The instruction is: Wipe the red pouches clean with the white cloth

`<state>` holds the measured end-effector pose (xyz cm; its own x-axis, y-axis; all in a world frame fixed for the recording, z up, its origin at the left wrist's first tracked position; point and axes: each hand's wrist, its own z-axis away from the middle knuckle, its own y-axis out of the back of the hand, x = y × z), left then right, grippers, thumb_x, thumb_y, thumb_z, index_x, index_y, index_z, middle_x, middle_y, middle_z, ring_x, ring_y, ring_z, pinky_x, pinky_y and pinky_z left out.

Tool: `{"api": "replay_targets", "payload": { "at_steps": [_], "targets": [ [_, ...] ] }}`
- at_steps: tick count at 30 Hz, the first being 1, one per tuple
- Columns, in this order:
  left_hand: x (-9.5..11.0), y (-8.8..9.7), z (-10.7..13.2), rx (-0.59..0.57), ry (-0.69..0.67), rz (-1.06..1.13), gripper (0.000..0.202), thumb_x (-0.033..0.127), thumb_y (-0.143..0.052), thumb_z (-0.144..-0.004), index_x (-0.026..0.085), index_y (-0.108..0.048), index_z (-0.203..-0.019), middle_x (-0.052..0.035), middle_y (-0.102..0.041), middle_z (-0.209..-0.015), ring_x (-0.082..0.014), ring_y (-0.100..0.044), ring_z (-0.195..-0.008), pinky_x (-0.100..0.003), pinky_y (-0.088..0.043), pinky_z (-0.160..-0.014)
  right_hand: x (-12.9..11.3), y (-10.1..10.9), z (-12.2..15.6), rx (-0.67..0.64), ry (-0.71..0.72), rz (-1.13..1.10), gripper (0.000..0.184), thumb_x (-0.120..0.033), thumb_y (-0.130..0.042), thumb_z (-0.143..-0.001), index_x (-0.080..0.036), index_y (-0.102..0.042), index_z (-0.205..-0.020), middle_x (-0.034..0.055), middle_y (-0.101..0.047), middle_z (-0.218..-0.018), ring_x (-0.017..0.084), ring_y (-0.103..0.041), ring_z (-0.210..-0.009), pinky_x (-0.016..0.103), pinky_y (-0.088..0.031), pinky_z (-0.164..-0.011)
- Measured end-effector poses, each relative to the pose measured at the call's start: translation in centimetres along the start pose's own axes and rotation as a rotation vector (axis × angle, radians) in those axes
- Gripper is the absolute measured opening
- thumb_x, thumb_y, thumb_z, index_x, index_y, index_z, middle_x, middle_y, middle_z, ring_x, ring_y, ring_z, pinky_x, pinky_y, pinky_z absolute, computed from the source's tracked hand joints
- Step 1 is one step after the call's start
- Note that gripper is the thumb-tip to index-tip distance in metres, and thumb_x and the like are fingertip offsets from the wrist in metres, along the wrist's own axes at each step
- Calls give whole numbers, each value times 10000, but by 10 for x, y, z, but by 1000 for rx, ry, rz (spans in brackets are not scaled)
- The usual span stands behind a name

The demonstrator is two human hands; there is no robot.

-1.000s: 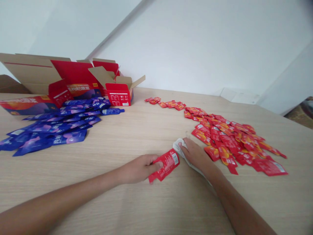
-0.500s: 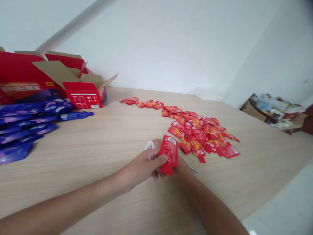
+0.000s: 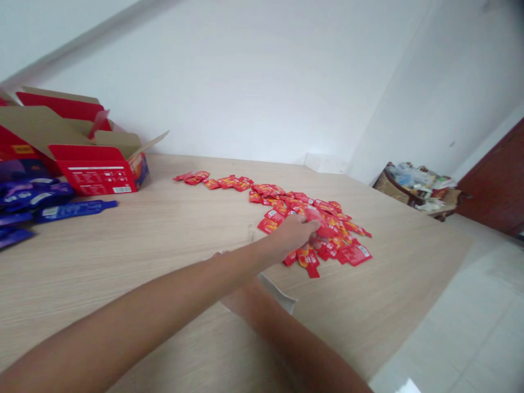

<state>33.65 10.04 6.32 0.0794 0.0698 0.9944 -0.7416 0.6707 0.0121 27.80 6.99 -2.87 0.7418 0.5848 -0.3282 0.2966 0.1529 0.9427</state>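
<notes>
My left hand (image 3: 295,232) reaches across to the heap of red packets (image 3: 282,199) on the wooden table (image 3: 164,240). Its fingers are closed on a red packet (image 3: 321,224) right over the heap. My right forearm (image 3: 278,333) lies under the left arm. The right hand is hidden behind that arm, where a white cloth (image 3: 281,295) shows on the table.
An open red carton (image 3: 98,174) stands at the back left, with blue packets (image 3: 73,209) spread in front of it. The table's right edge drops to a tiled floor (image 3: 462,327). A pile of clutter (image 3: 417,185) and a dark red door (image 3: 499,180) are at the far right.
My left hand has carried the red packet from beside the cloth out to the red heap. The view has swung to the right.
</notes>
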Motion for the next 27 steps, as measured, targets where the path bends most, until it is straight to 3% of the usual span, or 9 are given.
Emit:
{"api": "replay_targets", "payload": {
  "at_steps": [3,5,6,9,13,17,22,27],
  "targets": [
    [17,-4,-40,-30,-64,-14,334,427,-614,-1057,161,-632,-1259,-80,-691,-1158,-208,-707,-940,-400,-616,-826,-3,3,4,-216,195,-50,240,-443,-631,-988,-363,-701,-1203,48,-741,-1167,319,-659,-1186,461,-601,-884],
    [15,9,-44,-34,-107,-60,369,425,-627,-1049,174,-612,-1318,-100,-668,-1256,-240,-697,-1041,-448,-605,-898,-4,4,8,-98,110,-53,303,-366,-499,-1032,-390,-682,-1272,52,-751,-1201,323,-619,-1275,483,-575,-954],
    [10,21,-40,-27,-126,-95,380,425,-633,-1045,179,-607,-1334,-107,-655,-1295,-254,-686,-1085,-471,-593,-931,-4,4,9,-7,48,-57,358,-320,-450,-1045,-349,-651,-1340,68,-732,-1271,309,-601,-1312,477,-546,-1010],
    [-11,68,-8,8,-190,-239,384,437,-638,-1038,182,-624,-1325,-114,-630,-1366,-284,-645,-1197,-529,-536,-1028,-5,4,13,182,-135,-60,396,-315,-502,-1028,-230,-589,-1405,127,-688,-1352,301,-637,-1254,440,-529,-1021],
    [-35,136,52,133,-273,-450,417,540,-594,-1040,174,-685,-1216,-96,-682,-1288,-293,-623,-1241,-565,-427,-1130,-8,7,15,159,-191,29,322,-366,-550,-1013,-177,-623,-1263,144,-720,-1173,303,-699,-1048,406,-565,-849],
    [-56,184,101,324,-284,-605,495,620,-497,-1057,176,-715,-1079,-78,-728,-1131,-261,-670,-1124,-523,-450,-1089,-9,11,17,154,-172,39,253,-343,-519,-1034,-185,-623,-1202,123,-709,-1145,278,-691,-1033,364,-536,-815],
    [-90,216,138,507,-260,-733,536,636,-439,-1071,175,-702,-995,-58,-724,-1009,-237,-688,-994,-477,-501,-994,-4,16,19,110,-125,-11,229,-358,-508,-1054,-185,-628,-1145,101,-712,-1117,246,-674,-1031,337,-497,-849],
    [-117,223,148,559,-299,-856,420,535,-483,-1089,173,-670,-987,-27,-678,-905,-196,-669,-849,-406,-550,-853,-2,16,19,117,-55,-40,203,-327,-494,-1064,-176,-625,-1098,86,-706,-1097,220,-647,-1031,319,-466,-884]
  ]
}}
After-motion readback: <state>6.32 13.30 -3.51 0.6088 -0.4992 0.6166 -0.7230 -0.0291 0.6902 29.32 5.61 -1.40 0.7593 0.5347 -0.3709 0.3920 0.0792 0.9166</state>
